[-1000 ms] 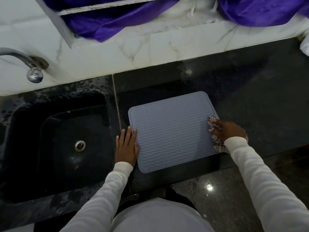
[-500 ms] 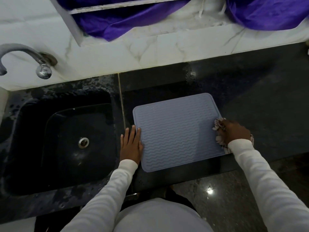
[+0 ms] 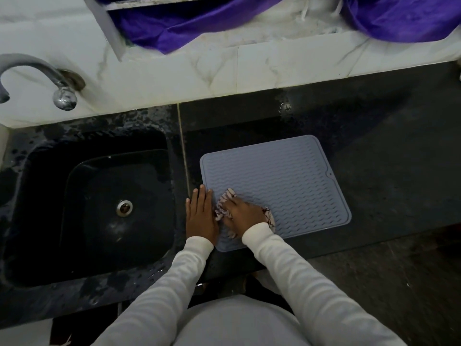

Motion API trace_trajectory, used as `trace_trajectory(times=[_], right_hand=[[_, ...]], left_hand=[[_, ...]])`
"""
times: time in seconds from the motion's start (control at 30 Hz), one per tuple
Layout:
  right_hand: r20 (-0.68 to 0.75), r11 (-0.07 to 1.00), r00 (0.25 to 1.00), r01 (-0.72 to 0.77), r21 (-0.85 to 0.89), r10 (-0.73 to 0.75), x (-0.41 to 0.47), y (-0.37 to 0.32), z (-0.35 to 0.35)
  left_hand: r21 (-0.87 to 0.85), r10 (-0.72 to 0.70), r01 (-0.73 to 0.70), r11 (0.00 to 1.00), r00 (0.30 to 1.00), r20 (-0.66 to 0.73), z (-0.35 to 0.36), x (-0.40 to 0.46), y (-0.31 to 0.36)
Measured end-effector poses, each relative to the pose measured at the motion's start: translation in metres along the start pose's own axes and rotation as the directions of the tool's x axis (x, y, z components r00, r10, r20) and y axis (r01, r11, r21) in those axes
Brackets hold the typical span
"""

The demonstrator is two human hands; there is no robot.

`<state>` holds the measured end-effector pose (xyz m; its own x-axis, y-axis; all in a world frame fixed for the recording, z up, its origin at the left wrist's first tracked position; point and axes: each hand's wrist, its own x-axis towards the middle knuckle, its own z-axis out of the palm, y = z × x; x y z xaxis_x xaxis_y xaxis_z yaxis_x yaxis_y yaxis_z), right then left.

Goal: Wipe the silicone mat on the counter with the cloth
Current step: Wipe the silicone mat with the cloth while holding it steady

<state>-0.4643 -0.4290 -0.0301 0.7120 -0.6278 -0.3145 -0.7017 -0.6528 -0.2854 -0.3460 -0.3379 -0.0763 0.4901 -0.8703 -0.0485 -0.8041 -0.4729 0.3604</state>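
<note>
A grey-blue silicone mat (image 3: 279, 181) with a wavy ribbed surface lies flat on the black counter (image 3: 389, 151). My left hand (image 3: 200, 216) lies flat with straight fingers on the mat's left edge, partly on the counter. My right hand (image 3: 243, 214) holds a crumpled white cloth with dark stripes (image 3: 225, 202) pressed onto the mat's near-left part, right beside my left hand. Most of the cloth is hidden under the hand; bits show at the fingertips and at the wrist.
A black sink (image 3: 99, 208) with a round drain (image 3: 124, 208) lies left of the mat, its rim wet. A chrome tap (image 3: 50, 78) juts from the white marble wall (image 3: 224, 71). Purple fabric (image 3: 189, 23) hangs above. The counter's front edge runs just below the mat.
My right hand has swept the cloth from the mat's right edge across to its near-left part. My left hand has stayed on the left edge.
</note>
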Motion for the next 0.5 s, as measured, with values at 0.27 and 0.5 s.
trace_trajectory(times=[0.27,0.5], right_hand=[[0.072,1.0,0.997,0.008,-0.025,-0.006,-0.004,0.049,-0.034],[0.038,0.963,0.962,-0.268,-0.018,0.269,-0.025,0.149,-0.071]], left_hand=[[0.131,0.045,-0.047,0.99,0.999,0.019,-0.002,-0.001,-0.006],[0.198,0.05,-0.064,0.978,0.996,0.078,-0.008,-0.001,-0.004]])
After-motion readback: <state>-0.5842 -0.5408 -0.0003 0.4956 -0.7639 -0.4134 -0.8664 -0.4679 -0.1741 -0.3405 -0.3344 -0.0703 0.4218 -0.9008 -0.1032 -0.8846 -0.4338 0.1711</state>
